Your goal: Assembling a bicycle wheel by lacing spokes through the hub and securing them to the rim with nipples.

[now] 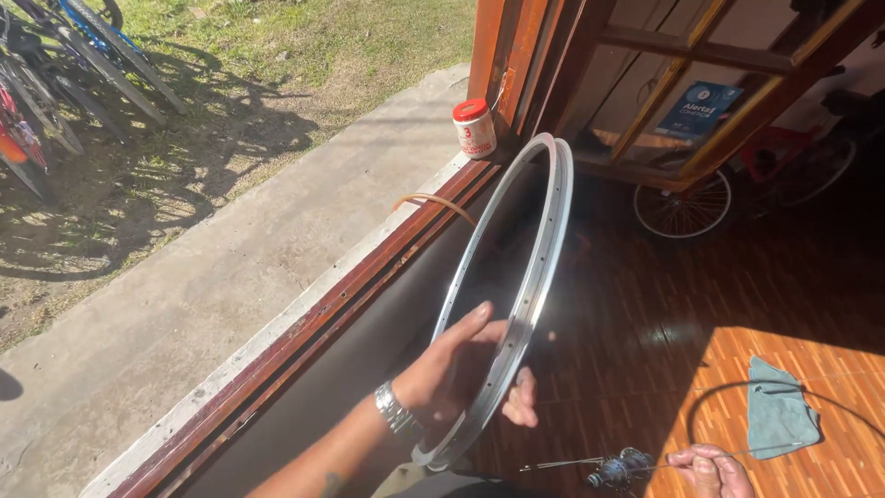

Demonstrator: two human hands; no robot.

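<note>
Left hand clamped on silver wheel rim, upright | right hand pinching spoked hub, just beside | green cloth beyond right hand, apart

View: my single head camera, no second view to overlap.
Facing: down and forward, doorway sill toward eleven o'clock.
Nearness: close, hands low at six o'clock.

Left hand grips a bare silver rim; right hand pinches a spoked hub.
</note>
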